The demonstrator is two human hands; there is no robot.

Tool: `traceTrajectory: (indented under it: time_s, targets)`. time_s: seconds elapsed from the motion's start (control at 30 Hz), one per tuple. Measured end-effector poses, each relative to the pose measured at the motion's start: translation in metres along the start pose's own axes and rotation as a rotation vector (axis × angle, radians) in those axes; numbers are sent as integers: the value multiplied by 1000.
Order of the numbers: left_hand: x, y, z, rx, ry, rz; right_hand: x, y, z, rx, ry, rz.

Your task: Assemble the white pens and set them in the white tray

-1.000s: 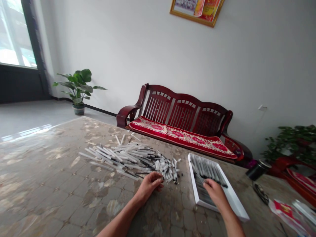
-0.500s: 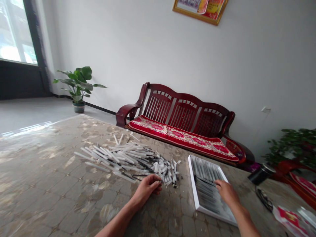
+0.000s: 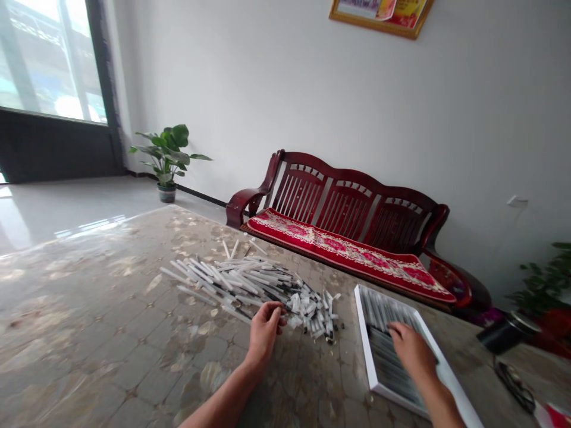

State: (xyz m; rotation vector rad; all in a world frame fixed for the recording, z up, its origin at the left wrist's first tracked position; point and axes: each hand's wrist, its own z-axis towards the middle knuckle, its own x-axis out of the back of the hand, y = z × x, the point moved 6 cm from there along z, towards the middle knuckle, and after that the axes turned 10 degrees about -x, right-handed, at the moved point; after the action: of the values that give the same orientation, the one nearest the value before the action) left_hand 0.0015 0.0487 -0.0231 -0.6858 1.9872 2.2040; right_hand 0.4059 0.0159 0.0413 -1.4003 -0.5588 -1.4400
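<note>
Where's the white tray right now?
In the head view, the white tray lies toward the right of the patterned table, just right of the pile of white tubes, with the right hand over it.

Those pens [image 3: 241, 282] look like smooth white plastic, and the tray [image 3: 366, 339] right beside them has a clean, matt white finish. The table [image 3: 89, 309] under them is glossy, and behind them the bench [image 3: 357, 178] is shiny dark wood with a soft cloth cushion [image 3: 348, 252].
</note>
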Motion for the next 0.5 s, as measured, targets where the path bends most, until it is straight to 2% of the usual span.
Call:
traceTrajectory:
  time_s: [0.13,0.23,0.37,0.5]
  targets:
    - [8,2,2,-15,116,-46,-32,-97,-35,155,-209,336]
    - [18,8,4,-71,207,-67,-56,-165,-66,238,-280,440]
    - [37,12,11,-134,331,-66,-75,-232,-93,350,-276,311]
    - [51,7,19,-134,402,-72,-81,-273,-99,402,-239,83]
